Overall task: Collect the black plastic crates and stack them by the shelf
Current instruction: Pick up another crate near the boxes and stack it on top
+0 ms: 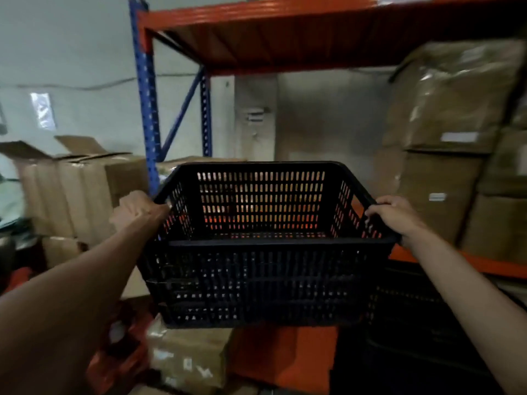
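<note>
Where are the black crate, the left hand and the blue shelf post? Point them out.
black crate (265, 280), head view, near slotted wall.
left hand (139, 208), head view, back of the hand.
blue shelf post (147, 89), head view, perforated front face.

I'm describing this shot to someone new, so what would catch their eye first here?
First, the black plastic crate held up mid-frame, empty, with the left hand and right hand gripping its side rims. Behind it stands the orange-and-blue shelf, with wrapped brown cartons stacked on the right and open cardboard boxes on the left.
</note>
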Demonstrator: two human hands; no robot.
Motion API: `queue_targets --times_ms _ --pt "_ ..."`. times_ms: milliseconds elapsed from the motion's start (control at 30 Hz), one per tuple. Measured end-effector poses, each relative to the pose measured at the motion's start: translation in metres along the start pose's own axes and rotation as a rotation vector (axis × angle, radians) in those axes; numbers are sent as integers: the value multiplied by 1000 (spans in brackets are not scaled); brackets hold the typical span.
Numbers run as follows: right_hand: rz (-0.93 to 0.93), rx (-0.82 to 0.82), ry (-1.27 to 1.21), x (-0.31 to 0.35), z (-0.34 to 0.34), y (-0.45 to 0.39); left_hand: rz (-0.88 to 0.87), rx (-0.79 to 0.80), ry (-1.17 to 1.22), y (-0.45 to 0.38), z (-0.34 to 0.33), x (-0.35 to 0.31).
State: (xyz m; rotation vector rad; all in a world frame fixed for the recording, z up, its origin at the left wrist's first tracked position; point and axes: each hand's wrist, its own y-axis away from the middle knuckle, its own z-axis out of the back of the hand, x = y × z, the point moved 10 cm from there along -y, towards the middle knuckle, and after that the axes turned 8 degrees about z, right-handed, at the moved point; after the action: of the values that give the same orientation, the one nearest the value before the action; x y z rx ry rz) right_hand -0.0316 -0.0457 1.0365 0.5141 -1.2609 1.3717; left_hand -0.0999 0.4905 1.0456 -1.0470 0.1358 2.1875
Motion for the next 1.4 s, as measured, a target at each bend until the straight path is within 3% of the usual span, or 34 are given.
queue_targets --times_ms 167,300,700,1000,1400 --pt "-38 -67 -15 -28 98 -11 -129 54 74 58 -19 -90" --pt "-91 -104 -12 -49 177 -14 -134 57 29 102 -54 -146" --pt "-248 -229 38 -140 355 2 -244 394 11 227 -192 -244" --pt "-318 -240 132 -179 414 9 -353 453 -36 288 -238 -293" --pt "-391 -184 145 -224 435 -16 -436 502 -199 317 -264 -312"
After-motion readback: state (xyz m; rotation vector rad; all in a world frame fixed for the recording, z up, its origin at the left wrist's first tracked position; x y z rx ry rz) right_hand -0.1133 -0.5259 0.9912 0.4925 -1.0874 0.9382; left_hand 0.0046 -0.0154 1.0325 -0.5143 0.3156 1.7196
